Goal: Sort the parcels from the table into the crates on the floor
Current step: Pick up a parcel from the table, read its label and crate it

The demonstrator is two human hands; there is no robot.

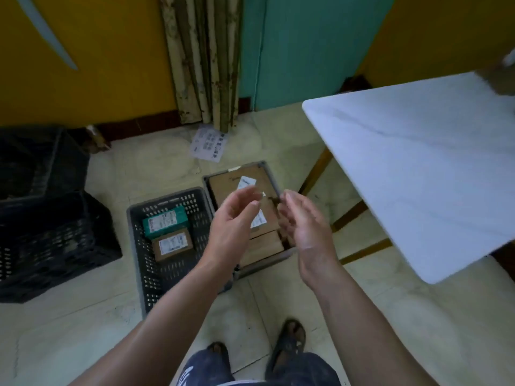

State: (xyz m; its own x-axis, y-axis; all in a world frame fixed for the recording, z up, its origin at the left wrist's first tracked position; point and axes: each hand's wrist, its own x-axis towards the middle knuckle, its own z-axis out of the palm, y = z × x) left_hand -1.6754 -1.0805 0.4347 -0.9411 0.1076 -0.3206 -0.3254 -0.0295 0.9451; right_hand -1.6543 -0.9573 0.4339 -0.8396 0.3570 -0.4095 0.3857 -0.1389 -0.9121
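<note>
Head view: both hands hang over the crates on the floor, apart, palms facing, fingers loosely curled and holding nothing. The left hand (237,218) and right hand (303,227) hover above the grey crate (271,176), where a large brown parcel (225,188) lies flat, its long axis running away from the person. In the perforated crate (133,218) beside it, a teal parcel (165,221) and a small brown parcel (172,244) lie labels up, long axes roughly crosswise. These look like stiff, light cardboard, best gripped across opposite long sides. On the table (418,162), a blurred brown shape (501,79) sits at the far corner; whether it is a parcel I cannot tell.
</note>
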